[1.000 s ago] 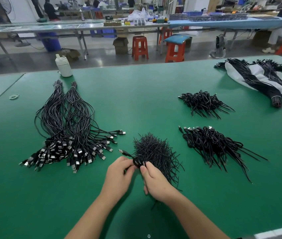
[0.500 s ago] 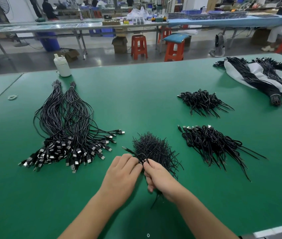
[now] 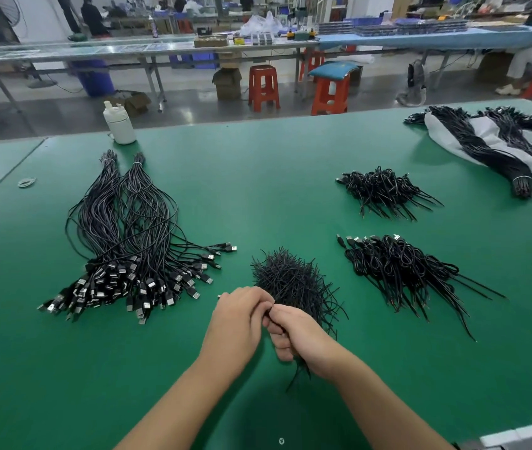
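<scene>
hands (image 3: 242,323) round cable (image 3: 297,373) at tie pile's (image 3: 290,280) edge

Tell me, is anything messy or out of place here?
Nothing looks broken or spilled. One rubber band lies alone at the far left, away from the USB cable bundles. Left hand and right hand grip a black cable.

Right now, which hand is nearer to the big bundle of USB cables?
Left. The left hand lies just right of the plug ends of the USB cable bundle, apart from them. The right hand sits beyond it, farther right. Both grip one black cable.
</scene>
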A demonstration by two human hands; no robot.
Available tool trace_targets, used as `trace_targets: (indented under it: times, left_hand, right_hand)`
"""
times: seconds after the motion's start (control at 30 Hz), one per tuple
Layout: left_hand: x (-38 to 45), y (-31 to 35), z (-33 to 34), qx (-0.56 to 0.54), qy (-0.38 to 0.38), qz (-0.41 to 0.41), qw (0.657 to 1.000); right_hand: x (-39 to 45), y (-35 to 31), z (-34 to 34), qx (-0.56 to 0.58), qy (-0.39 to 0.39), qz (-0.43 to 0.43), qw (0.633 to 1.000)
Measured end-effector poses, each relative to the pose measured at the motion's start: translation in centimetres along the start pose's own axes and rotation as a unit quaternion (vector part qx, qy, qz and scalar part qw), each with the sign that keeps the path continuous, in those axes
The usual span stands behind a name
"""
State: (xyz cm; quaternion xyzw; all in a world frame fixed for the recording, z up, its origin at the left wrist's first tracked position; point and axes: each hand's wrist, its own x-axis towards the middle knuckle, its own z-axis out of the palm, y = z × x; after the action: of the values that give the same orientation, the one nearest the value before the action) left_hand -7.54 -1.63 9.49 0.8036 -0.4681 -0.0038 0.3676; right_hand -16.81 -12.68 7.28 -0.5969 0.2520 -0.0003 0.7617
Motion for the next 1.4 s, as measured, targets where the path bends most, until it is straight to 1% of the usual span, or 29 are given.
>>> trace_targets:
  times: [0.03, 0.07, 0.1, 0.13, 0.2, 0.27, 0.33, 0.4, 0.47, 0.53, 0.63, 0.73, 0.83, 0.97, 1.07, 1.13, 1.3, 1.37, 1.4]
  left_hand:
    - [0.0, 0.2, 0.0, -0.009, 0.002, -0.022, 1.0]
    - [0.1, 0.3, 0.0, -0.02, 0.004, -0.043, 0.999]
    - [0.2, 0.5, -0.1, -0.031, 0.005, -0.061, 0.998]
    - [0.2, 0.6, -0.1, -0.039, 0.005, -0.076, 0.996]
    - [0.2, 0.8, -0.2, -0.041, -0.002, -0.104, 0.994]
    - [0.4, 0.8, -0.3, -0.037, -0.015, -0.131, 0.991]
    - [0.7, 0.7, -0.6, -0.036, -0.045, -0.157, 0.986]
    - [1.2, 0.3, -0.8, -0.029, -0.087, -0.184, 0.979]
    - [1.6, -0.2, -1.0, -0.048, -0.112, -0.211, 0.97]
    - [1.8, -0.6, -1.1, -0.08, -0.107, -0.237, 0.962]
    - [1.8, -0.8, -1.1, -0.074, -0.09, -0.243, 0.963]
    - [1.5, -0.4, -0.9, -0.039, -0.079, -0.217, 0.972]
    - [1.2, 0.1, -0.8, -0.012, -0.07, -0.174, 0.982]
    - [0.9, 0.4, -0.8, 0.037, -0.092, -0.126, 0.987]
    - [1.0, 0.6, -0.6, 0.118, -0.112, -0.088, 0.983]
    - [0.9, 0.8, -0.4, 0.168, -0.122, -0.071, 0.976]
    - [0.4, 0.9, 0.2, 0.22, -0.129, -0.066, 0.965]
    - [0.3, 0.9, 0.2, 0.204, -0.124, -0.071, 0.969]
    - [0.3, 0.9, 0.1, 0.191, -0.115, -0.074, 0.972]
  right_hand:
    - [-0.1, 0.0, 0.0, -0.025, 0.008, -0.009, 1.0]
    - [-0.2, 0.0, 0.0, -0.074, 0.018, -0.026, 0.997]
    - [-0.4, -0.1, 0.0, -0.148, 0.029, -0.053, 0.987]
    - [-0.7, -0.2, 0.1, -0.236, 0.037, -0.086, 0.967]
    - [-1.0, -0.2, 0.1, -0.38, 0.052, -0.134, 0.914]
    - [-1.4, -0.4, 0.0, -0.459, 0.07, -0.155, 0.872]
    - [-1.7, -0.4, -0.1, -0.519, 0.08, -0.17, 0.834]
    - [-1.8, -0.3, 0.0, -0.551, 0.085, -0.188, 0.808]
    - [-1.9, -0.2, 0.1, -0.577, 0.091, -0.195, 0.788]
    - [-1.8, -0.1, 0.2, -0.6, 0.096, -0.192, 0.771]
    - [-1.7, 0.0, 0.2, -0.629, 0.105, -0.187, 0.748]
    - [-1.5, 0.1, 0.2, -0.635, 0.113, -0.193, 0.739]
    - [-1.3, 0.0, 0.1, -0.635, 0.125, -0.191, 0.738]
    - [-1.2, -0.2, -0.3, -0.641, 0.127, -0.186, 0.734]
    - [-1.3, -0.2, -0.3, -0.641, 0.122, -0.188, 0.734]
    - [-1.3, -0.1, -0.4, -0.648, 0.122, -0.195, 0.726]
    - [-1.3, 0.1, -0.3, -0.663, 0.127, -0.204, 0.709]
    - [-1.1, 0.3, -0.6, -0.655, 0.135, -0.197, 0.717]
    - [-1.1, 0.2, -0.7, -0.631, 0.137, -0.187, 0.741]
